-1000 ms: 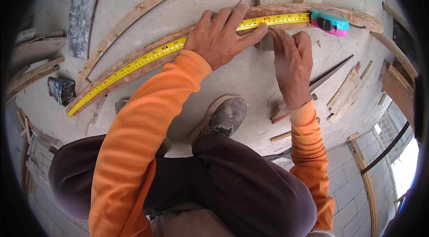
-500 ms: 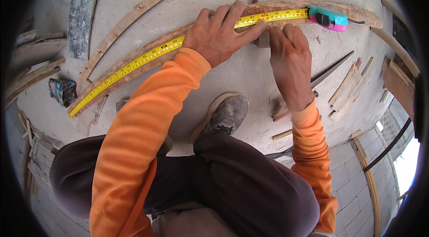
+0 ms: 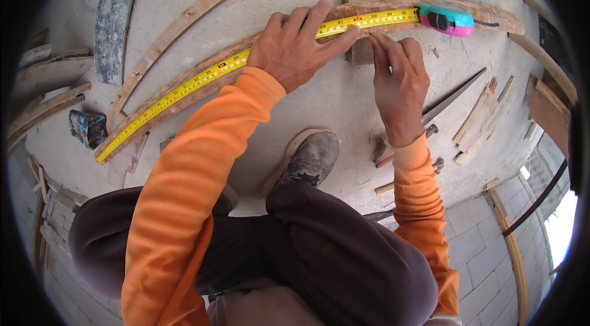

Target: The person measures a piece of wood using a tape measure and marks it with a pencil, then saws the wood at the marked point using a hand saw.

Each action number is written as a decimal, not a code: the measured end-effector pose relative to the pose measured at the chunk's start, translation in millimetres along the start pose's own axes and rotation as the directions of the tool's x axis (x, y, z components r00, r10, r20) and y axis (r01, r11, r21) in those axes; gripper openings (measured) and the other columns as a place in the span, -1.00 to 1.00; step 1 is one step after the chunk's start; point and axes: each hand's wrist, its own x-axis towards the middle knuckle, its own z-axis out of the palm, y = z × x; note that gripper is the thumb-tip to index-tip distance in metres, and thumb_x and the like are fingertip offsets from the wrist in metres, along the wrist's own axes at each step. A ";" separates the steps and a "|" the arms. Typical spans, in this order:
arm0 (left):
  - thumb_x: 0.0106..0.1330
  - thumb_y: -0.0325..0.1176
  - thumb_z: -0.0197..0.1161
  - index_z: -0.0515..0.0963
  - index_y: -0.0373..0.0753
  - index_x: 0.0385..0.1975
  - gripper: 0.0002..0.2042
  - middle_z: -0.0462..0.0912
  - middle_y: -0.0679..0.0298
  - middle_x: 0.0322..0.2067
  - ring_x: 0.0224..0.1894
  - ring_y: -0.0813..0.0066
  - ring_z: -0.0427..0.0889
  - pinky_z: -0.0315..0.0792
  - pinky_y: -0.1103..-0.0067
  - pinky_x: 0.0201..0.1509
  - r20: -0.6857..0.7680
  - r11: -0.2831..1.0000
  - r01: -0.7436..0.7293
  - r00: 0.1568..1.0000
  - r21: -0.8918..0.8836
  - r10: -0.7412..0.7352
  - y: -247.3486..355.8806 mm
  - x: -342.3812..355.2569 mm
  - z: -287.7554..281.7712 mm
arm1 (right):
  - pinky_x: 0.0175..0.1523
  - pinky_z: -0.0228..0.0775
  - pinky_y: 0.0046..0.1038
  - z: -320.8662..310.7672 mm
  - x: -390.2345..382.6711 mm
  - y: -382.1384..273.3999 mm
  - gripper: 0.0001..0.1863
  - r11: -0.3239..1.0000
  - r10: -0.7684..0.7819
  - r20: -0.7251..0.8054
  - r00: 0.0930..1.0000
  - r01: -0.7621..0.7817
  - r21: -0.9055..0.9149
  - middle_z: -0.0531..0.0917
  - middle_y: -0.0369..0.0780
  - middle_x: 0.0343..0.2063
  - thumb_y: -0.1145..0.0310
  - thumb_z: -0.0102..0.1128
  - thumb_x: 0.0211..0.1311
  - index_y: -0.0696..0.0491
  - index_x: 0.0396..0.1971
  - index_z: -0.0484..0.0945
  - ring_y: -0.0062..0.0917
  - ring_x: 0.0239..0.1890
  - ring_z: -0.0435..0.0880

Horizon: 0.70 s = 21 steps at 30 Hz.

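Both hands work over a long curved board (image 3: 375, 6) on the floor, w/ a yellow tape blade (image 3: 221, 69) laid along it. L hand (image 3: 286, 46) is palm-down across blade & board near their middle: fingers bent toward the far edge, thumb stretched to the R; can't tell if it grips or just presses. R hand (image 3: 402, 83) is at the board's near edge, just R of the L thumb, fingers bent, thumb & fingertips drawn together; can't tell if anything small is pinched btwn them. Blade runs from the board's lower-L end to the teal-&-pink tape case (image 3: 452, 20), which sits on the board's R part, untouched by either hand. Wood block (image 3: 361, 53) shows under the board's near edge, by the R fingertips.

Person is crouched, orange sleeves (image 3: 184, 166), dark trousers (image 3: 350, 246), dusty grey shoe (image 3: 314, 157) on the concrete floor (image 3: 326, 101). Beyond the board, upper L: thin curved wood strip (image 3: 190, 12) & wider dark-stained curved piece (image 3: 117, 24). Crumpled blue-black packet (image 3: 87, 128) lies near the board's L end. R of the R wrist: tapered dark saw blade (image 3: 456, 93), then wood scraps (image 3: 482, 120). Pale block surface (image 3: 482, 252), lower R.
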 end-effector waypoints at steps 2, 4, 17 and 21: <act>0.30 -0.38 0.25 0.42 0.37 0.38 -0.37 0.51 0.14 0.27 0.03 0.27 0.58 0.50 0.39 -0.06 -0.003 1.000 0.003 1.000 -0.007 -0.003 0.4 -0.8 0.4 | -0.26 0.37 -0.25 2.8 -1.9 0.3 -0.78 1.000 -0.002 0.002 1.000 0.002 0.004 0.39 -0.12 -0.47 0.62 0.40 0.19 0.20 -0.14 0.67 -0.26 -0.38 0.46; 0.31 -0.38 0.24 0.42 0.38 0.39 -0.37 0.51 0.14 0.28 0.03 0.28 0.58 0.50 0.40 -0.07 -0.005 1.000 0.007 1.000 -0.010 -0.007 0.7 -1.1 1.2 | -0.26 0.37 -0.25 5.7 -1.7 0.8 -0.78 1.000 -0.006 0.006 1.000 0.006 0.006 0.40 -0.12 -0.47 0.62 0.39 0.19 0.20 -0.14 0.67 -0.26 -0.38 0.47; 0.33 -0.40 0.23 0.40 0.38 0.40 -0.36 0.50 0.14 0.28 0.01 0.29 0.58 0.49 0.41 -0.07 0.023 1.000 0.001 1.000 -0.029 0.000 -0.5 -1.3 0.2 | -0.22 0.40 -0.24 -2.1 -0.4 -3.8 -0.81 0.997 0.001 0.159 0.987 0.012 -0.075 0.41 -0.11 -0.44 0.61 0.39 0.18 0.21 -0.19 0.67 -0.23 -0.36 0.48; 0.33 -0.41 0.23 0.40 0.37 0.40 -0.36 0.50 0.12 0.27 0.00 0.28 0.58 0.50 0.39 -0.06 0.036 0.999 0.003 0.999 -0.042 -0.001 -2.3 -3.4 0.0 | -0.20 0.40 -0.29 -17.8 -9.6 -4.0 -0.88 0.995 0.084 0.132 0.988 -0.077 -0.058 0.44 -0.17 -0.44 0.54 0.40 0.25 0.18 -0.23 0.69 -0.32 -0.32 0.49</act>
